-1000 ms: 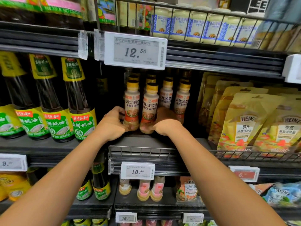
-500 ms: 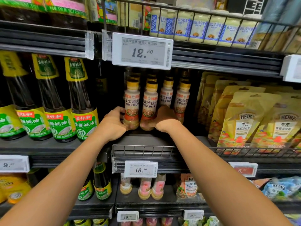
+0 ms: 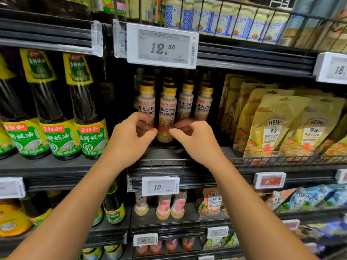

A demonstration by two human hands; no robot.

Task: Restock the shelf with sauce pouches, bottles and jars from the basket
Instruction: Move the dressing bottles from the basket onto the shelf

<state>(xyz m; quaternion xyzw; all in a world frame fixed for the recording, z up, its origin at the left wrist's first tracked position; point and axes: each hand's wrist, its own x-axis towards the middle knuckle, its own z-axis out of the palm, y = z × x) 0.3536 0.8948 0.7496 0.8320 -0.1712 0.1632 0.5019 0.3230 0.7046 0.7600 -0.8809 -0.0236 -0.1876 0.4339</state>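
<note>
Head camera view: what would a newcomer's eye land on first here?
The big white price tag reading 12.50, top centre. Just below it, the left hand and right hand grip yellow-capped dressing bottles, with dark sauce bottles to the left and Heinz pouches to the right.

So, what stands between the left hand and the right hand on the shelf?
One upright bottle, its base between the thumbs of the left hand and the right hand; the head view shows it.
</note>
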